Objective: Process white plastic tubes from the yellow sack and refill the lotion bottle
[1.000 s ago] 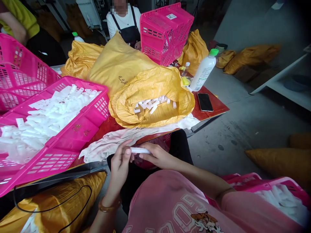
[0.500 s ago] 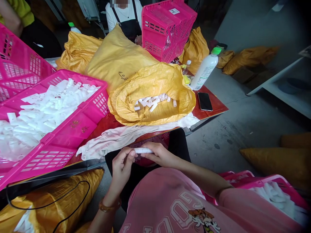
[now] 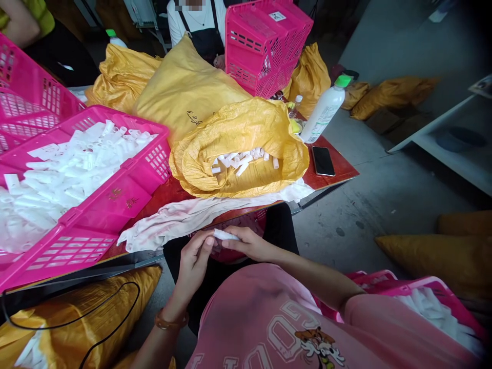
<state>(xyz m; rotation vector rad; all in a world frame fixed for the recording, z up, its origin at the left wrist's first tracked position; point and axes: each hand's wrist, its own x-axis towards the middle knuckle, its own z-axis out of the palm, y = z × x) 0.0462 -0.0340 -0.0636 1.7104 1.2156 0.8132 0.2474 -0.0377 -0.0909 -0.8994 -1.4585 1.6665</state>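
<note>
My left hand (image 3: 195, 261) and my right hand (image 3: 249, 243) meet below the table edge, both pinching a small white plastic tube (image 3: 226, 235) held crosswise between the fingertips. Just above them a whitish cloth (image 3: 184, 218) hangs over the red table (image 3: 334, 171). An open yellow sack (image 3: 240, 151) on the table holds several more white tubes (image 3: 240, 163). To the left, a pink crate (image 3: 126, 195) is heaped with white tubes.
A white bottle with a green cap (image 3: 325, 108) and a black phone (image 3: 322, 160) sit at the table's right end. A person in a black apron (image 3: 200, 28) sits opposite beside an upturned pink crate (image 3: 265, 46). Another pink crate (image 3: 434, 307) stands at my lower right.
The tube between my fingers has tilted slightly and my hands have shifted a little. The view has drifted a bit.
</note>
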